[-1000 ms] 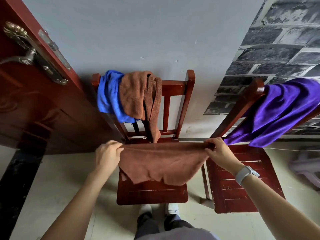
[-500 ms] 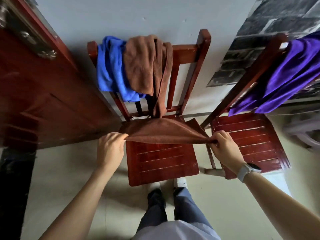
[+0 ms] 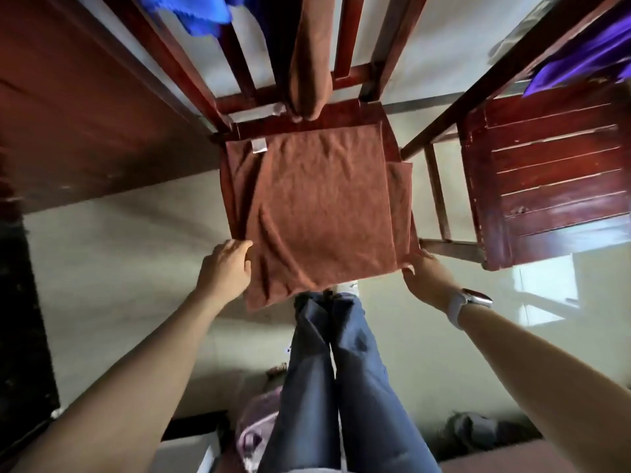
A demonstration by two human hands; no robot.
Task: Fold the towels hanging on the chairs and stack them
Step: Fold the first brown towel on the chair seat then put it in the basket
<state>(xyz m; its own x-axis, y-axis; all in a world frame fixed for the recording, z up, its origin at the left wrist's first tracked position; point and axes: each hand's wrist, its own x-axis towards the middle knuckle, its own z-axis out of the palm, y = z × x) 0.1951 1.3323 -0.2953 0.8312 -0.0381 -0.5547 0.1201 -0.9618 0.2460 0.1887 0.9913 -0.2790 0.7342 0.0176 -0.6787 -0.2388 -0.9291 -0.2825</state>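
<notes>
A brown towel (image 3: 317, 206) lies spread flat over the seat of the left wooden chair (image 3: 341, 116), its near edge hanging off the front. My left hand (image 3: 227, 264) grips the towel's near left corner. My right hand (image 3: 425, 273) holds the near right corner from below. A second brown towel (image 3: 310, 56) and a blue towel (image 3: 201, 11) hang on that chair's backrest. A purple towel (image 3: 580, 59) hangs on the right chair's backrest.
The right wooden chair (image 3: 553, 186) stands close beside the left one, its slatted seat bare. A dark red door (image 3: 85, 114) is at the left. My legs in jeans stand right before the chair on a pale tiled floor.
The towel, held stretched above the seat before, now lies flat on the seat. My hands came down and toward me, and the camera tilted steeply downward.
</notes>
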